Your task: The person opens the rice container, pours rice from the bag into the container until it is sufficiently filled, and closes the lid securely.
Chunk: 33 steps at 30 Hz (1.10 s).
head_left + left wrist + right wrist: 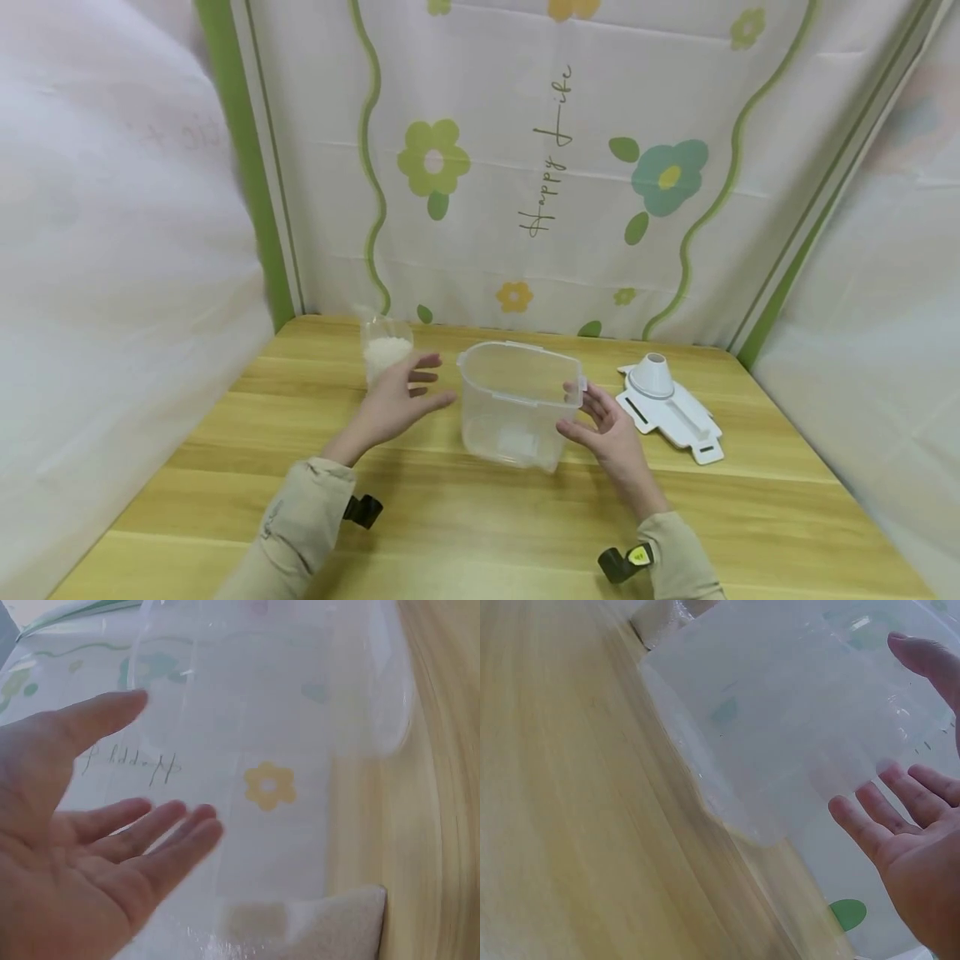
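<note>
A clear, lidless plastic container [487, 421] stands on the wooden table between the two hands. To its left, my left hand [393, 402] is held apart from it, fingers spread and nothing in the grasp; the left wrist view shows the bare palm [90, 862]. Just behind that hand is a transparent bag of white grains [387, 348], partly hidden by it. On the other side, my right hand [613, 432] has its extended fingertips right at the container's end, the thumb in front. In the right wrist view the container wall [765, 727] fills the middle, overlapping the fingertips.
A white plastic lid-like part with a cone [652, 377] on it lies on the table [480, 533] to the right of the container. Flower-printed white curtains [480, 250] stand behind the table and along both sides.
</note>
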Motion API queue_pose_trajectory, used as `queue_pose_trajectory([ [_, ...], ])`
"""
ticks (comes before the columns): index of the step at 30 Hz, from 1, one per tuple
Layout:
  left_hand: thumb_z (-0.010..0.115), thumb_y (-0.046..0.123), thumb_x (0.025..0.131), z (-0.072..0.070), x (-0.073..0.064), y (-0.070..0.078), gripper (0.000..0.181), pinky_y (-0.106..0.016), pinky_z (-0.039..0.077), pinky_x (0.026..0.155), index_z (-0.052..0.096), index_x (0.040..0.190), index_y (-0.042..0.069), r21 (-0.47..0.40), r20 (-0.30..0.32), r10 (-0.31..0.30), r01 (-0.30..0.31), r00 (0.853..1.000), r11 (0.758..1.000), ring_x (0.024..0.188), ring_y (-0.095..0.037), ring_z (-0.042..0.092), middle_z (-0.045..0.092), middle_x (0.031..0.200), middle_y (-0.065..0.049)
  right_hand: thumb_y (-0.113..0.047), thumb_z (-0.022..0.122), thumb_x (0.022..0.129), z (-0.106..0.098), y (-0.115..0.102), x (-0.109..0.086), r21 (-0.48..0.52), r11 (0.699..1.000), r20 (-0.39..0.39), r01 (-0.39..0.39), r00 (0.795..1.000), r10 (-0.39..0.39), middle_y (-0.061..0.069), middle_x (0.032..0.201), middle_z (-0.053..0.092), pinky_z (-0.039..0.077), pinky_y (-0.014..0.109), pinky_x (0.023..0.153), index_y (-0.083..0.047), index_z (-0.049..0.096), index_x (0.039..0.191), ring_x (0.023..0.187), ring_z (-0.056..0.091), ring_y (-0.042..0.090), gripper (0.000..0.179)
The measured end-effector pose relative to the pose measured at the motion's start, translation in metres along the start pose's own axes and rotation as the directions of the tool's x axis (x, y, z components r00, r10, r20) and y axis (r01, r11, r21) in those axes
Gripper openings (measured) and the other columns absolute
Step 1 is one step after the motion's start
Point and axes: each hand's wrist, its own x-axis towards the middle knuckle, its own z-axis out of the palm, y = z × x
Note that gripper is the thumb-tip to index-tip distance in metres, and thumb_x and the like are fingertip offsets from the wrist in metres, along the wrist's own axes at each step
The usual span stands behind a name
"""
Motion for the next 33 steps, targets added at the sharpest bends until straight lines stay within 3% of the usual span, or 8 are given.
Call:
queue_pose_trajectory([
  [3,0.077,0.025,0.088,-0.010,0.001,-0.001,0.062,-0.034,0.052,0.091,0.047,0.139,0.005,-0.096,-0.195,0.043,-0.063,0.980,0.993,0.112,-0.026,0.059,0.057,0.130,-0.009,0.005,0.078,0.080,0.000,0.000,0.000,0.008,1.000,0.003,0.003,1.000,-0.003,0.019,0.146,0.044,0.048,0.032,0.096,0.004,0.035,0.147,0.133,0.039,0.036,0.079],
  [9,0.077,0.022,0.088,-0.027,0.005,-0.011,0.066,-0.036,0.051,0.092,0.042,0.138,-0.003,-0.121,-0.574,0.046,-0.141,0.818,0.983,0.114,-0.026,0.054,0.053,0.130,-0.015,0.008,0.077,0.079,0.001,-0.001,0.001,0.024,1.000,0.011,0.020,1.000,-0.020,0.023,0.145,0.043,0.048,0.034,0.096,0.008,0.033,0.146,0.133,0.036,0.041,0.081],
  [12,0.079,0.028,0.086,-0.032,0.005,-0.020,0.080,-0.040,0.045,0.100,0.033,0.145,-0.001,-0.106,-0.618,-0.002,-0.080,0.786,0.991,0.123,-0.027,0.045,0.044,0.137,-0.013,0.009,0.077,0.079,0.002,-0.002,0.001,0.018,1.000,0.016,0.025,1.000,-0.025,0.025,0.145,0.042,0.048,0.034,0.096,0.010,0.032,0.146,0.133,0.037,0.040,0.081],
  [15,0.082,0.032,0.083,-0.038,0.006,-0.032,0.098,-0.042,0.035,0.108,0.020,0.153,0.003,-0.129,-0.574,-0.057,-0.021,0.817,0.991,0.133,-0.029,0.035,0.033,0.147,-0.013,0.009,0.077,0.079,0.002,-0.002,0.000,0.010,1.000,0.019,0.026,0.999,-0.026,0.025,0.145,0.041,0.048,0.033,0.096,0.010,0.032,0.145,0.133,0.038,0.039,0.080],
  [21,0.083,0.031,0.082,-0.063,0.009,-0.058,0.116,-0.046,0.023,0.115,-0.001,0.157,0.008,-0.160,-0.334,-0.110,0.058,0.936,0.985,0.143,-0.032,0.021,0.016,0.159,-0.016,0.008,0.077,0.080,0.002,-0.002,0.000,-0.009,1.000,0.017,0.019,1.000,-0.019,0.023,0.146,0.042,0.047,0.032,0.097,0.009,0.033,0.145,0.133,0.040,0.035,0.079],
  [24,0.082,0.025,0.084,-0.080,0.014,-0.072,0.111,-0.048,0.023,0.114,0.001,0.157,0.005,-0.161,-0.178,-0.092,0.063,0.980,0.985,0.144,-0.033,0.020,0.016,0.159,-0.018,0.008,0.077,0.080,0.001,-0.002,-0.001,-0.009,1.000,0.010,0.011,1.000,-0.011,0.022,0.145,0.043,0.047,0.032,0.097,0.008,0.034,0.145,0.133,0.039,0.035,0.079],
  [28,0.078,0.017,0.087,-0.100,0.021,-0.090,0.099,-0.051,0.023,0.114,0.008,0.156,0.001,-0.187,0.028,-0.064,0.068,0.998,0.980,0.144,-0.033,0.019,0.018,0.159,-0.018,0.008,0.077,0.079,0.001,-0.002,-0.001,-0.030,0.999,0.008,0.013,1.000,-0.013,0.022,0.145,0.043,0.046,0.032,0.099,0.007,0.036,0.144,0.133,0.038,0.037,0.077],
  [33,0.073,0.014,0.091,-0.112,0.030,-0.102,0.089,-0.052,0.019,0.114,0.013,0.156,0.000,-0.241,0.180,-0.073,0.116,0.981,0.964,0.144,-0.035,0.018,0.019,0.159,-0.018,0.008,0.078,0.079,0.003,-0.001,0.000,-0.038,0.999,0.033,0.035,0.999,-0.034,0.027,0.146,0.038,0.044,0.034,0.100,0.007,0.037,0.143,0.134,0.036,0.040,0.076],
])
